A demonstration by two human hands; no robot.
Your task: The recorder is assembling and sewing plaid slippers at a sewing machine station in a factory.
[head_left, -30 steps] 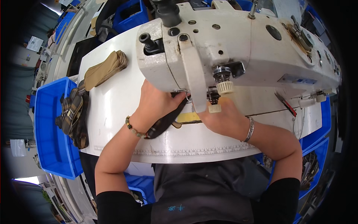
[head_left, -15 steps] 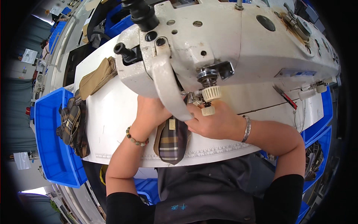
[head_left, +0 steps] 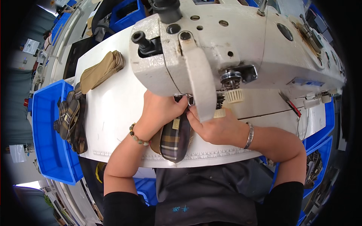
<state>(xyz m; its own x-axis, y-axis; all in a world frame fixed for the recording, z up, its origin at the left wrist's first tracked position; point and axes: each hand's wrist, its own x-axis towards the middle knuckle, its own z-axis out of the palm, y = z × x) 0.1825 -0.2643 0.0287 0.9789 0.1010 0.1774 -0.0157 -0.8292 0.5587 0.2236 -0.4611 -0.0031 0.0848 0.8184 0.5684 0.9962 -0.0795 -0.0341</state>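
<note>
A plaid shoe upper [head_left: 170,145] in brown, grey and dark fabric lies lengthwise on the white table, with tan lining along its left edge and a small pale label on top. Its far end runs under the head of the sewing machine [head_left: 211,49]. My left hand [head_left: 162,108] is closed on that far end, thumb pressed down beside the presser foot area. From the other side my right hand [head_left: 218,127] pinches the same end, its fingertips close to my left thumb. The machine's curved white lever partly covers the right fingers, and the needle is hidden.
A stack of tan sole-shaped pieces [head_left: 102,71] lies at the back left. Several plaid uppers [head_left: 71,118] hang over the edge of a blue bin [head_left: 47,150]. Red-handled snips [head_left: 292,104] rest on the right. A printed ruler [head_left: 215,155] follows the table's front edge.
The view has shifted, so the machine appears further right. My left thumb now shows beside the right fingertips at the upper's far end. Both hands still hold the upper.
</note>
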